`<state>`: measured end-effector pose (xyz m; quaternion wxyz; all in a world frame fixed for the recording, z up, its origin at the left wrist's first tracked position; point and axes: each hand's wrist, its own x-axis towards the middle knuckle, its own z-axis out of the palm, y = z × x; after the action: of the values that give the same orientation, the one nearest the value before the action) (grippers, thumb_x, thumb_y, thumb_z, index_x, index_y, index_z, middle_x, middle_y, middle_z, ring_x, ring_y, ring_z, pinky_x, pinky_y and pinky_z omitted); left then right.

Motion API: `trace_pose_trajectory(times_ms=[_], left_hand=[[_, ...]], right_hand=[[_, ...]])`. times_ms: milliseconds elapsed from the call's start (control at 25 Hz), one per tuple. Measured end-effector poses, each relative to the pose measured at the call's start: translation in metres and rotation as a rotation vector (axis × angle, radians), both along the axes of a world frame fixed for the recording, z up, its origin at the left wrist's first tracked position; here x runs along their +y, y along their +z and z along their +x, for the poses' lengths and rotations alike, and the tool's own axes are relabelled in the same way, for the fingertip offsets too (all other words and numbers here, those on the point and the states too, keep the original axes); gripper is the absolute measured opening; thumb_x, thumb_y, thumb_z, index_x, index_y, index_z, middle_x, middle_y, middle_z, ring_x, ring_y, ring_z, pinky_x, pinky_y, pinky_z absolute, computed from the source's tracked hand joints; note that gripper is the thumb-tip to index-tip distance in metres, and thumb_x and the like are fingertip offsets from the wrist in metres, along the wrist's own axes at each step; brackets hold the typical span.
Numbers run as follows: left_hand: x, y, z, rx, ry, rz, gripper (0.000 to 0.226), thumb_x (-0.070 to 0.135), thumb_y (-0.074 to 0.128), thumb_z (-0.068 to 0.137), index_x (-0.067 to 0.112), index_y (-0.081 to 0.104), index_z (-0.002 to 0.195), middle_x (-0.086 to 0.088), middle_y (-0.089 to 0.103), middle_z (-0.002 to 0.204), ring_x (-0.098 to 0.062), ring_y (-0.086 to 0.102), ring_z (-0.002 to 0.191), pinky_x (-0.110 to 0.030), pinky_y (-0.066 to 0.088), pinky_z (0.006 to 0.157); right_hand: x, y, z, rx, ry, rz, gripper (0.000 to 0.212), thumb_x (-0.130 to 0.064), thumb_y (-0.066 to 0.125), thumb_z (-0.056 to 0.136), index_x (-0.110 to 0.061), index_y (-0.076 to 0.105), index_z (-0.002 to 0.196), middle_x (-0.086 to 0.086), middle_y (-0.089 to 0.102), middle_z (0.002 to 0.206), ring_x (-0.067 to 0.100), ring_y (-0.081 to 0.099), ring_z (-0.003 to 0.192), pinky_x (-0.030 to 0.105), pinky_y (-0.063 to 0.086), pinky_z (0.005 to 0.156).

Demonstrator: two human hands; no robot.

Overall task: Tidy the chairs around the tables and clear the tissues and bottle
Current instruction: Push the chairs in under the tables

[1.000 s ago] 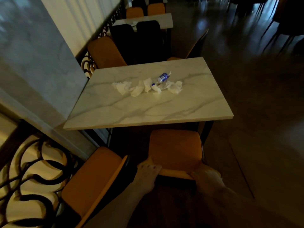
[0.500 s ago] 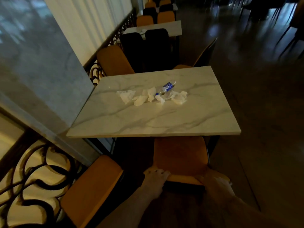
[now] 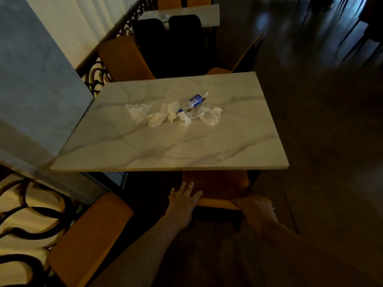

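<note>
Your left hand (image 3: pixel 183 200) had let go, fingers flat; your right hand (image 3: pixel 256 206) gripped the orange padded chair (image 3: pixel 215 183), now tucked under. Crumpled white tissues (image 3: pixel 157 119) and clear plastic bottle (image 3: pixel 194 101) waited on the marble table (image 3: pixel 145 150).

A clear plastic bottle (image 3: pixel 194 101) lay on its side among crumpled white paper tissues (image 3: pixel 172 114) mid-way across the white marble-topped table (image 3: pixel 165 150). An orange upholstered chair (image 3: pixel 215 183) sat tucked under its near edge, another orange chair (image 3: pixel 91 235) standing to the left.
</note>
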<state>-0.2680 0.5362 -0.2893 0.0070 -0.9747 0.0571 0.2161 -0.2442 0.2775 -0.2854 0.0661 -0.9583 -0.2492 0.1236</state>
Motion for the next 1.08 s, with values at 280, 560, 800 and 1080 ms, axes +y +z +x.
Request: trace_pose_trajectory(times_ms=[280,560,800,1080], left_hand=[[0.000,-0.001,0.034,0.022,0.021,-0.025,0.085,0.011,0.067,0.089,0.036,0.018,0.154,-0.006,-0.003,0.166,-0.034,-0.009,0.152,-0.065,0.004,0.118],[-0.001,-0.002,0.088,-0.017,0.062,-0.037,0.073,0.011,0.064,0.091,0.034,0.029,0.150,-0.007,0.010,0.164,-0.036,0.005,0.151,-0.066,0.013,0.117],[-0.001,0.001,0.120,0.005,0.100,-0.028,0.061,0.012,0.063,0.090,0.035,0.037,0.141,-0.004,0.043,0.140,-0.035,0.039,0.131,-0.063,0.033,0.105],[0.000,-0.003,0.122,0.022,0.092,-0.032,0.059,0.013,0.066,0.088,0.035,0.040,0.136,-0.002,0.046,0.137,-0.034,0.041,0.130,-0.064,0.035,0.104]], right_hand=[[0.002,0.014,0.040,0.044,0.052,-0.120,0.050,-0.016,0.046,0.098,-0.036,0.044,0.143,-0.007,0.060,0.129,0.018,0.060,0.113,0.030,0.050,0.075],[0.006,0.015,0.095,0.038,-0.013,-0.168,0.050,-0.018,0.044,0.100,-0.041,0.041,0.143,-0.010,0.060,0.133,0.018,0.061,0.115,0.024,0.035,0.065],[0.004,-0.008,0.135,-0.002,-0.015,-0.173,0.050,-0.021,0.048,0.096,-0.045,0.044,0.140,-0.016,0.061,0.132,0.016,0.059,0.118,0.039,0.036,0.103],[0.004,0.002,0.138,0.014,0.031,-0.172,0.052,-0.019,0.047,0.097,-0.042,0.042,0.143,-0.014,0.060,0.133,0.014,0.058,0.119,0.035,0.037,0.100]])
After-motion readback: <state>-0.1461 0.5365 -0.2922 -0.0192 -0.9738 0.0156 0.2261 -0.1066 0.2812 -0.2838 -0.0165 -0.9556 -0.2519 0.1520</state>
